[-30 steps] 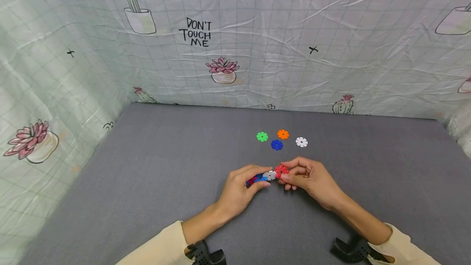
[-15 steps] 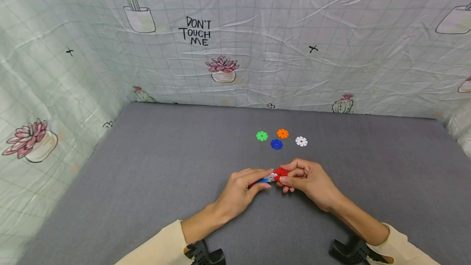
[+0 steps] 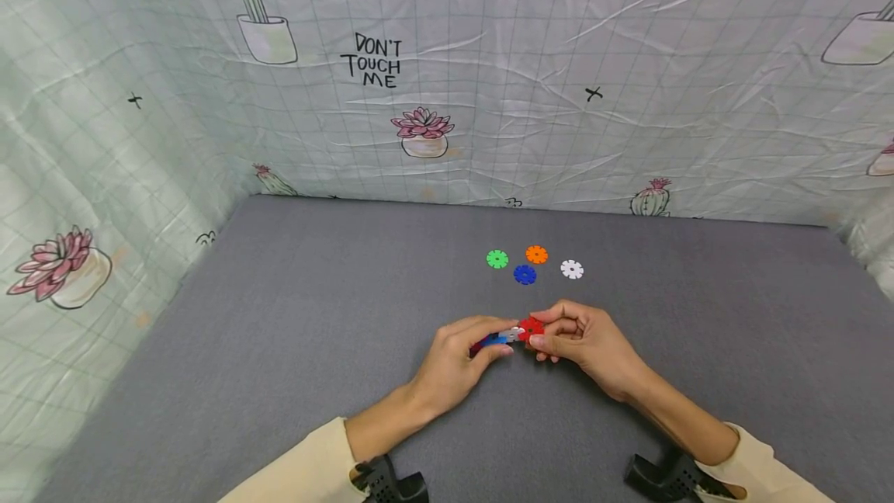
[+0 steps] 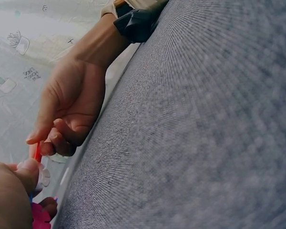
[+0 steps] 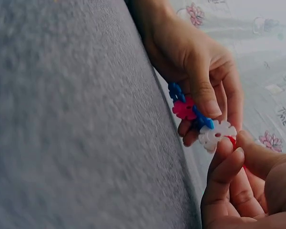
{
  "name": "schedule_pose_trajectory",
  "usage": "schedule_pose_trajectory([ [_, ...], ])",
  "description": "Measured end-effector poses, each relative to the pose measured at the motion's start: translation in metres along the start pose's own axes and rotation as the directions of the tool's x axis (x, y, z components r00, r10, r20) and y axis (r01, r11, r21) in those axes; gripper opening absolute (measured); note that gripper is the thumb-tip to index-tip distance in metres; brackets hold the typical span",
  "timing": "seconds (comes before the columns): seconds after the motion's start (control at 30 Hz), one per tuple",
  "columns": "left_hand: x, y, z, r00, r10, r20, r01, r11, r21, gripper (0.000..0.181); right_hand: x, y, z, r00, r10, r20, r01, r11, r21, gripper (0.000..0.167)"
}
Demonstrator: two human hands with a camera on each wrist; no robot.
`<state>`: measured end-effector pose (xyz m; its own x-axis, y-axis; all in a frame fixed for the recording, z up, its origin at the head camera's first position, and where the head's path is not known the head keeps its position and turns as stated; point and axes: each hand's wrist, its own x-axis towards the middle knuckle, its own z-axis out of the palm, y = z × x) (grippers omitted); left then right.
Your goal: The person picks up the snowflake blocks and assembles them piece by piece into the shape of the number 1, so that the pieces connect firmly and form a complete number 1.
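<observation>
In the head view the left hand point(image 3: 450, 363) grips a short chain of notched discs between thumb and fingers. The right wrist view shows the chain's blue pieces point(image 5: 202, 119), a pink disc point(image 5: 184, 109) and a white disc point(image 5: 211, 136) at its end. A red disc point(image 3: 531, 330) is pinched by thumb and forefinger of the right hand point(image 3: 601, 348), and its edge meets the white disc. From the left wrist the red disc point(image 4: 37, 152) appears edge-on. Fingers partly cover the joint between red and white.
Beyond the hands, four loose discs lie on the grey table point(image 3: 335, 278): green point(image 3: 497, 258), orange point(image 3: 536, 254), blue point(image 3: 525, 275) and white point(image 3: 572, 269). A patterned cloth point(image 3: 489, 138) hangs behind the table and at its left side.
The red disc and the right fingers have shifted slightly left, and the red disc now overlaps the white disc's edge. The left hand keeps its grip, with the chain tilted a little differently.
</observation>
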<state>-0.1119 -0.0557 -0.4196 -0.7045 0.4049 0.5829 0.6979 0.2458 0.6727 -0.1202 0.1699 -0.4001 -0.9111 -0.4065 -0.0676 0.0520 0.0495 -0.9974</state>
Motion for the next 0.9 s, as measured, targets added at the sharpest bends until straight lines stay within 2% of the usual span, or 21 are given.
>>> schedule_pose_trajectory([
  [0.1,0.0,-0.001,0.0,1.0,-0.022,-0.023,0.022,1.0,0.0,0.028,0.0,-0.002,-0.002,1.0,0.024,-0.013,-0.024,1.0,-0.006,0.038],
  [0.23,0.0,-0.001,0.0,0.999,-0.025,-0.043,0.025,1.0,0.011,0.027,-0.001,-0.004,-0.003,0.999,0.036,-0.017,-0.036,0.998,0.048,0.038],
  [0.37,0.0,-0.001,0.001,0.999,-0.026,-0.045,0.027,0.999,0.028,0.026,-0.002,-0.005,-0.002,0.999,0.044,-0.014,-0.042,0.993,0.111,0.04],
  [0.63,0.001,0.001,0.0,0.998,-0.042,-0.039,0.045,0.996,0.073,0.029,-0.004,-0.005,0.006,0.993,0.115,-0.029,-0.107,0.975,0.196,0.045],
  [0.73,0.002,0.001,0.0,0.999,-0.023,-0.047,0.028,0.994,0.107,0.032,-0.005,-0.004,0.009,0.991,0.13,-0.027,-0.121,0.969,0.216,0.046],
  [0.9,0.003,-0.001,0.0,0.996,0.053,-0.066,-0.044,0.989,0.144,0.034,-0.006,-0.005,0.013,0.989,0.149,-0.026,-0.14,0.965,0.221,0.046],
])
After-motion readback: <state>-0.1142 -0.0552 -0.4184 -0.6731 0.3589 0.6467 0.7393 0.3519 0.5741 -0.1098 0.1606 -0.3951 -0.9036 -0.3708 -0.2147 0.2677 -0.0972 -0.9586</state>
